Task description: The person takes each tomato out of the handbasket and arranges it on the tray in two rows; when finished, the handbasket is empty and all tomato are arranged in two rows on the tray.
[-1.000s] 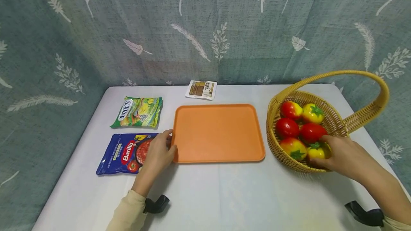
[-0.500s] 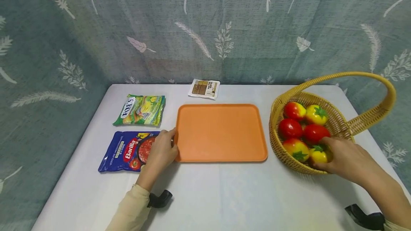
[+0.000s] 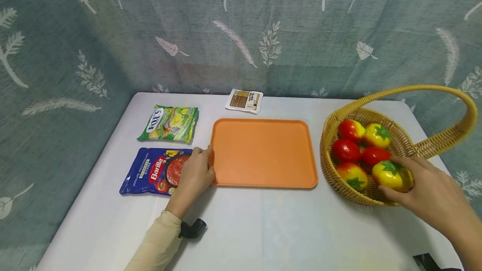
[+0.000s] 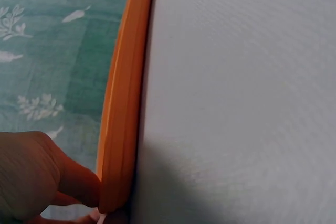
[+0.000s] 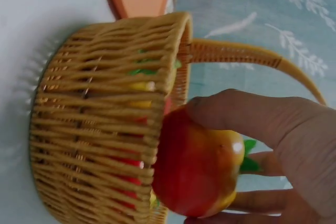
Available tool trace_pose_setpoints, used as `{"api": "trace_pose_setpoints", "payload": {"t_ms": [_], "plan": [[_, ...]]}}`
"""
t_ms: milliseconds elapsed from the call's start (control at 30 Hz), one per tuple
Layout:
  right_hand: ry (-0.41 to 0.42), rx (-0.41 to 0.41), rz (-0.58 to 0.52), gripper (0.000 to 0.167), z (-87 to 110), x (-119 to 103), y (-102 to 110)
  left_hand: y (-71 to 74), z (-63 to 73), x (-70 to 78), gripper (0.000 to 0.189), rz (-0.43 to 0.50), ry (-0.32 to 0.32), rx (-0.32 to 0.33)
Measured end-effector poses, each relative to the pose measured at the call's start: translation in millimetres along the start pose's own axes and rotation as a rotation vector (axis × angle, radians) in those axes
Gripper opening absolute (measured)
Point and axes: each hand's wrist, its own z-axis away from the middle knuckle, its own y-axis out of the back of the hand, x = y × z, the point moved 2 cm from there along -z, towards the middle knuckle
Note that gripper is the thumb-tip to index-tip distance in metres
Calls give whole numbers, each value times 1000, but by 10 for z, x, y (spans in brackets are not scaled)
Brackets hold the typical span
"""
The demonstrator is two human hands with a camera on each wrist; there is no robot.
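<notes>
In the head view my right hand (image 3: 429, 189) holds a red-and-yellow artificial fruit with green leaves (image 3: 388, 175) over the near right part of the wicker basket (image 3: 340, 187). The right wrist view shows the thumb and fingers round this fruit (image 5: 197, 166), level with the basket rim (image 5: 176, 51). Several other red and yellow fruits (image 3: 345, 150) lie inside the basket. My left hand (image 3: 196, 172) grips the left edge of an orange tray (image 3: 263, 154). Close up, the thumb presses the tray's rim (image 4: 121, 114), and the other fingertips are mostly hidden.
A blue Barilla pouch (image 3: 150, 172) lies left of the tray, partly behind the left hand. Beyond it are a green Fox's candy bag (image 3: 169, 124) and a small white-and-brown packet (image 3: 244, 100). The basket's tall handle (image 3: 425, 89) arches up to the right.
My right hand has raised the fruit from among the others in the basket and drawn it slightly to the right. The left hand stays at the tray's edge. The head view has shifted a little.
</notes>
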Motion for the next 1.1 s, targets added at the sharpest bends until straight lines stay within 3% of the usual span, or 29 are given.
{"api": "trace_pose_setpoints", "payload": {"t_ms": [300,500,1100], "plan": [[60,207,-122,78,128,-208,88,0,1,1,56,-21,-22,19],[144,340,-244,82,189,-356,92,7,-25,19,54,-29,-30,-15],[352,459,-494,82,155,-734,-89,35,-50,26,52,-78,-34,-59]]}}
